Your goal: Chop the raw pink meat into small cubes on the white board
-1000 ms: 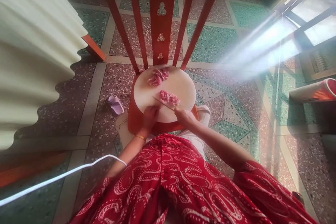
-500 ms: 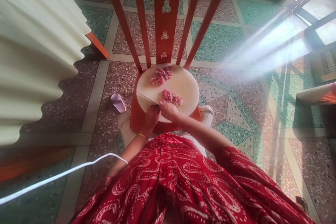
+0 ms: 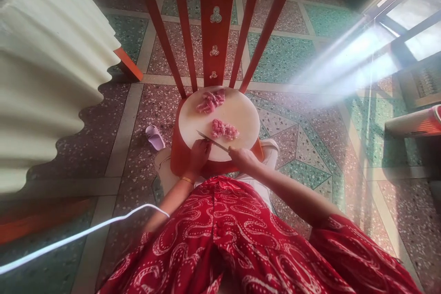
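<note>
Right hand [image 3: 241,157] reaches in from near right, grip clenched on knife [image 3: 212,140] by meat [image 3: 224,129]; left hand [image 3: 199,155] rests curled on cutting board [image 3: 241,110]

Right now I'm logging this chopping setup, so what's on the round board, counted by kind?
Heaps of cut pink meat: 2
Knife: 1
Hands at the board's near edge: 2
Total: 5

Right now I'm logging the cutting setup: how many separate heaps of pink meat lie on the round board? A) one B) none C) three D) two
D: two heaps show on the round board, one far heap near the chair back and one near heap beside the knife.
</note>
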Tool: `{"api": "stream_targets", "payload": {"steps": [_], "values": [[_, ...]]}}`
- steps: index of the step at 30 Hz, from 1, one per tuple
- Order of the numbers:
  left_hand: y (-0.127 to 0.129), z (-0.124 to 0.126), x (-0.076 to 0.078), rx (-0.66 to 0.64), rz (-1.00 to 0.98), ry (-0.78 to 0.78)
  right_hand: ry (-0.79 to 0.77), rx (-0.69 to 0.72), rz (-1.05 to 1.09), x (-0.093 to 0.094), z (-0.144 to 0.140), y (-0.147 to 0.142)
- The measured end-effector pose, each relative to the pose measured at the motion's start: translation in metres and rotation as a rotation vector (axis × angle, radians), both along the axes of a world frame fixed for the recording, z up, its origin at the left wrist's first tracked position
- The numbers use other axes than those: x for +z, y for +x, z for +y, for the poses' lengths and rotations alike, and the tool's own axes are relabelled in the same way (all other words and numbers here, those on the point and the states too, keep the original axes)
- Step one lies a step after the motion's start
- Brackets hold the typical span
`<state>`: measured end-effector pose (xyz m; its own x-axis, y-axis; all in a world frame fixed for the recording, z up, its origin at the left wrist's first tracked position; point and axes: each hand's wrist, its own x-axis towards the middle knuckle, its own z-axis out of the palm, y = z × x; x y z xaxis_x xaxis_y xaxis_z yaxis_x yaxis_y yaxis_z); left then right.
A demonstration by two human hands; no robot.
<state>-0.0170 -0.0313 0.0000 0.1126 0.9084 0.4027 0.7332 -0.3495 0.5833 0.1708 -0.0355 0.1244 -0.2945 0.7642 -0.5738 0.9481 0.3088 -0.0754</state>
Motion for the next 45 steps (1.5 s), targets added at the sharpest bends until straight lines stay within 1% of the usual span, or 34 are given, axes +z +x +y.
{"api": "stream_targets", "payload": {"steps": [3, 5, 10, 12, 13, 15, 17, 19, 20, 22, 26, 30, 32, 35, 38, 39, 41, 44, 45], "values": [[0.000, 0.001, -0.004, 0.001, 0.005, 0.020, -0.034, 0.002, -0.005, 0.001, 0.002, -0.010], [-0.001, 0.002, -0.007, -0.008, -0.001, 0.036, -0.043, 0.009, 0.004, -0.002, 0.009, -0.019], [-0.002, 0.005, -0.014, -0.045, 0.028, 0.061, 0.028, 0.093, 0.129, -0.014, 0.038, -0.058], [-0.003, 0.006, -0.014, -0.039, 0.053, 0.058, 0.056, 0.114, 0.166, -0.017, 0.041, -0.063], [-0.003, 0.006, -0.013, -0.034, 0.057, 0.053, 0.055, 0.113, 0.165, -0.017, 0.040, -0.060], [-0.003, 0.005, -0.011, -0.021, 0.040, 0.038, 0.016, 0.092, 0.122, -0.016, 0.034, -0.044], [-0.003, 0.005, -0.009, -0.020, 0.014, 0.022, -0.024, 0.033, 0.031, -0.013, 0.026, -0.021], [-0.004, 0.004, -0.006, -0.028, -0.008, 0.017, -0.014, -0.025, -0.033, -0.008, 0.019, -0.002], [-0.004, 0.002, -0.005, -0.028, -0.017, 0.017, 0.006, -0.042, -0.045, -0.005, 0.017, 0.003], [-0.005, 0.000, -0.003, -0.009, -0.032, 0.015, 0.022, -0.043, -0.043, 0.000, 0.013, 0.005], [-0.006, -0.005, 0.000, 0.010, -0.024, -0.009, -0.014, 0.016, -0.010, 0.008, 0.006, -0.008], [-0.006, -0.005, -0.001, -0.011, 0.015, -0.026, -0.066, 0.006, -0.023, 0.010, 0.004, -0.020], [-0.006, -0.004, -0.005, -0.013, 0.027, -0.018, -0.067, 0.019, -0.019, 0.006, 0.011, -0.030], [-0.008, -0.002, -0.010, -0.016, 0.047, -0.004, -0.026, 0.073, 0.049, -0.004, 0.025, -0.055], [-0.009, -0.002, -0.012, -0.038, 0.090, -0.015, 0.011, 0.107, 0.102, -0.011, 0.034, -0.073], [-0.009, -0.002, -0.011, -0.045, 0.097, -0.020, 0.013, 0.109, 0.104, -0.012, 0.034, -0.072], [-0.009, -0.002, -0.009, -0.036, 0.077, -0.016, -0.004, 0.094, 0.077, -0.012, 0.029, -0.059], [-0.009, -0.003, -0.007, -0.016, -0.001, 0.004, -0.027, 0.029, -0.015, -0.008, 0.018, -0.022], [-0.009, -0.003, -0.006, -0.014, -0.017, 0.005, -0.011, -0.002, -0.044, -0.006, 0.016, -0.011]]}}
